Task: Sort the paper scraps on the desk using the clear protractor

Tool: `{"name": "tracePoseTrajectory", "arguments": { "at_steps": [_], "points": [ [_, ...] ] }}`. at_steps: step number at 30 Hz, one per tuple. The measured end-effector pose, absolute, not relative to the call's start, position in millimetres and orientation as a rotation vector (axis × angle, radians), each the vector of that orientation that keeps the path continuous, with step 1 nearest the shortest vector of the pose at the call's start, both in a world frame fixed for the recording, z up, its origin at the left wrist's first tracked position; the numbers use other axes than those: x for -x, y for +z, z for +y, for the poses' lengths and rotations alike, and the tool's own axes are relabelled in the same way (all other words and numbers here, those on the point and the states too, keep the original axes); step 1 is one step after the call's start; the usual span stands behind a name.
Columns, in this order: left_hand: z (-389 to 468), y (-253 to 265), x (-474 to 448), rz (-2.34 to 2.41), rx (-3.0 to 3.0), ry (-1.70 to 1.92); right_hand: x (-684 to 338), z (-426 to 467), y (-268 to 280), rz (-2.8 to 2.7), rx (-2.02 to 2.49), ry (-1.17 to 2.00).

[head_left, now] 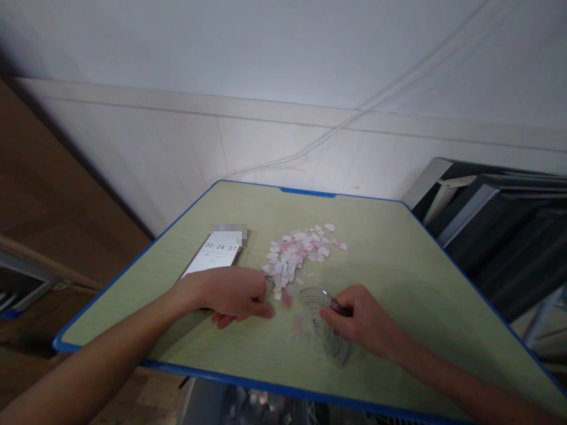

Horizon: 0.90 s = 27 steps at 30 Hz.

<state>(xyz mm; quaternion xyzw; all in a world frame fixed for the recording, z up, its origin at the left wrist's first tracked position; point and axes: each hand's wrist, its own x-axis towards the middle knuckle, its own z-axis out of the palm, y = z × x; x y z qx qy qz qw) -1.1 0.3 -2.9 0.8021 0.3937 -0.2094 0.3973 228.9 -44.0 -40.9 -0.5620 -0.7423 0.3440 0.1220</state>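
My right hand (365, 316) pinches a clear plastic protractor (312, 298) by its edge and holds it tilted over the near middle of the table. Left of it, my left hand (239, 293) is closed, with its fingers curled under; what they hold, if anything, is hidden. Just beyond both hands lies a loose pile of small torn paper pieces (295, 254), white and pink. A few pinkish bits between the hands are blurred. A phone (217, 254) with a running-time display lies partly under my left wrist.
The pale green table (376, 236) has a blue rim and stands against a white wall (283, 141). Below its front edge is a container (261, 407) with paper scraps in it. Dark flat panels (491, 218) lean at the right. A brown wooden panel (57, 165) stands at the left.
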Motion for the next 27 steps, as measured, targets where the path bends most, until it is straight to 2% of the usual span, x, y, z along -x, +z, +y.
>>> {"name": "tracePoseTrajectory", "arguments": {
  "at_steps": [8, 10, 12, 16, 21, 27],
  "points": [
    [-0.8, 1.9, -1.0, 0.949, -2.027, -0.497, -232.6, -36.7, -42.0, -2.185, 1.327, 1.098],
    [-0.6, 2.6, -1.0, 0.935, -2.001, -0.500, -241.7, -32.0, -38.4, -2.167, 1.288, 1.004],
    [-0.2, 2.4, -0.5, 0.928, -1.991, -0.515, -249.0, -28.0, -34.3, -2.132, 1.288, 0.953],
    [0.2, 0.6, 0.7, 0.928, -2.013, -0.519, -257.6, -22.4, -31.0, -1.991, 1.314, 1.049],
    [0.0, 1.0, 0.2, 0.939, -2.032, -0.528, -263.1, -15.9, -29.5, -2.125, 1.373, 0.817],
    [-0.3, -0.6, 0.9, 0.939, -2.027, -0.514, -262.4, -16.1, -26.5, -2.252, 1.387, 0.794]
  ]
}}
